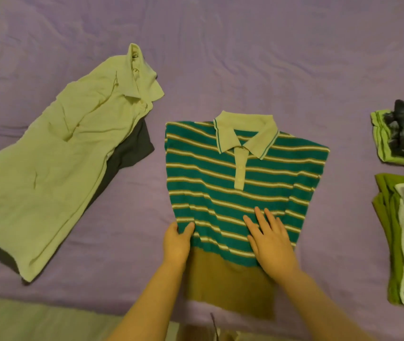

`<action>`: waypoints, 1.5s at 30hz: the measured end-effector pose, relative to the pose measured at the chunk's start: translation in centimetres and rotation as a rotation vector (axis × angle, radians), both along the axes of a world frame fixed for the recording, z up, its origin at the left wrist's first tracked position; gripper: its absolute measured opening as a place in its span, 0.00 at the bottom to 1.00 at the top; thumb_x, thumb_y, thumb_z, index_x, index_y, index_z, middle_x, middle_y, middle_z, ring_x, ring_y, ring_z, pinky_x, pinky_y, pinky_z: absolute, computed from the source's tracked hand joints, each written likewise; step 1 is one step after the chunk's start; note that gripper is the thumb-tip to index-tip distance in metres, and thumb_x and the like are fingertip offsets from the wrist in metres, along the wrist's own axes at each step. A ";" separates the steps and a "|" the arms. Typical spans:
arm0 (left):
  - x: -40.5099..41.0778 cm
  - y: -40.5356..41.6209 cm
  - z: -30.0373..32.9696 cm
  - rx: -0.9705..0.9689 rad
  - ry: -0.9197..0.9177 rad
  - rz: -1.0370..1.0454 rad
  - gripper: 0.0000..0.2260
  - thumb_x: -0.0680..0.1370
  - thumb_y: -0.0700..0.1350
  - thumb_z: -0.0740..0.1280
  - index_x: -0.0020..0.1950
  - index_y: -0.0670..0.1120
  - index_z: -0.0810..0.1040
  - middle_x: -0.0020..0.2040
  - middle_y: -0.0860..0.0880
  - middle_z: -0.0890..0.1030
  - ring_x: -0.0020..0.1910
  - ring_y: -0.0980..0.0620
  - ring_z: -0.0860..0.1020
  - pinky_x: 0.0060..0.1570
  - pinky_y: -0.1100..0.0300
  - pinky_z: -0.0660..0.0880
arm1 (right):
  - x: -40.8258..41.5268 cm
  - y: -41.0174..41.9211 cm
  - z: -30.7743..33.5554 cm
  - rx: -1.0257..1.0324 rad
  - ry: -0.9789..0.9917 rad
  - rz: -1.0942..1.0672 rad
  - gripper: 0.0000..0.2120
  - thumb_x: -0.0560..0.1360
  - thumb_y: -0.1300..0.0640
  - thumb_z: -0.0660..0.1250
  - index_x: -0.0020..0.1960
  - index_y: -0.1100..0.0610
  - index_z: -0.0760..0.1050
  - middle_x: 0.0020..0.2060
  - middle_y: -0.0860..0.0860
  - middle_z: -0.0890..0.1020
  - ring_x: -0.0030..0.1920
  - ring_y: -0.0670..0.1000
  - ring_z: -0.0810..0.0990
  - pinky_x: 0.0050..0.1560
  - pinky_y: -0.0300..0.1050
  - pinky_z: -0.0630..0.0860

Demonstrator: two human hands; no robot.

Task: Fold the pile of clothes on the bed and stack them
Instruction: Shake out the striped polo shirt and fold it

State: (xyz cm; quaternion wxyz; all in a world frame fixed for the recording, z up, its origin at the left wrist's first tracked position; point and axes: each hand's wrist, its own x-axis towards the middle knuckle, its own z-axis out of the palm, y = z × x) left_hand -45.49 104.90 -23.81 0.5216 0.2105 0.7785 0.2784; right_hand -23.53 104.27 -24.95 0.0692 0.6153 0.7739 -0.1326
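Two hands work one teal striped polo shirt with a cream collar (233, 183), lying mid-bed: the left hand (176, 242) pinches its lower left edge with curled fingers, the right hand (271, 239) presses flat, fingers apart. Left lies one pale yellow shirt (55, 163) over one dark garment (132, 148); right, two folded stacks (402, 134) (402, 242), all on the wrinkled lilac bed sheet (245, 57)

two bare forearms, left hand (176, 244) and right hand (271, 242), no sleeves

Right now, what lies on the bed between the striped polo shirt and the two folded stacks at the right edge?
Nothing: in the head view only bare purple bedsheet separates the striped polo shirt from the upper stack and lower stack.
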 end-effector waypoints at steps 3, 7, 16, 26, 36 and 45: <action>0.7 -2.6 -0.1 -0.048 0.012 -0.011 0.03 0.79 0.40 0.66 0.50 0.42 0.78 0.49 0.43 0.81 0.50 0.45 0.78 0.53 0.51 0.75 | 1.5 -2.2 0.4 -0.032 0.016 -0.063 0.23 0.73 0.56 0.72 0.67 0.56 0.74 0.67 0.61 0.72 0.68 0.66 0.69 0.65 0.65 0.68; 1.2 -5.0 -0.2 -0.152 -0.015 -0.019 0.07 0.79 0.41 0.65 0.54 0.38 0.77 0.50 0.42 0.79 0.50 0.45 0.75 0.48 0.55 0.71 | 2.7 -4.8 0.4 -0.111 0.148 -0.401 0.28 0.79 0.51 0.63 0.76 0.54 0.59 0.76 0.60 0.56 0.75 0.62 0.54 0.73 0.55 0.56; 0.6 -8.2 -0.4 -0.138 0.185 -0.085 0.12 0.77 0.48 0.69 0.43 0.41 0.74 0.44 0.40 0.78 0.43 0.44 0.74 0.43 0.52 0.71 | 2.6 -8.2 0.6 -0.019 0.647 -0.938 0.22 0.80 0.61 0.61 0.72 0.60 0.62 0.64 0.60 0.74 0.62 0.61 0.73 0.58 0.48 0.70; 0.4 -10.8 -0.6 -0.112 0.123 -0.225 0.10 0.78 0.45 0.67 0.49 0.38 0.77 0.45 0.41 0.79 0.46 0.42 0.77 0.44 0.51 0.75 | -0.5 -12.8 0.4 -0.226 0.610 -1.027 0.24 0.77 0.52 0.65 0.68 0.63 0.65 0.56 0.61 0.78 0.56 0.62 0.76 0.52 0.51 0.72; 0.2 -12.1 4.3 -0.056 0.006 0.023 0.19 0.77 0.53 0.67 0.34 0.45 0.65 0.28 0.47 0.67 0.22 0.54 0.65 0.24 0.61 0.65 | 1.0 -11.5 5.5 -0.119 1.111 -1.309 0.08 0.79 0.55 0.63 0.43 0.56 0.74 0.38 0.55 0.79 0.36 0.51 0.76 0.26 0.40 0.74; 1.4 -2.0 7.5 -0.038 -0.362 0.382 0.04 0.78 0.42 0.66 0.45 0.43 0.76 0.38 0.44 0.79 0.32 0.52 0.78 0.24 0.63 0.77 | 2.5 -2.1 9.0 -0.324 1.480 -1.490 0.11 0.78 0.64 0.64 0.60 0.61 0.71 0.55 0.62 0.76 0.45 0.54 0.79 0.32 0.42 0.81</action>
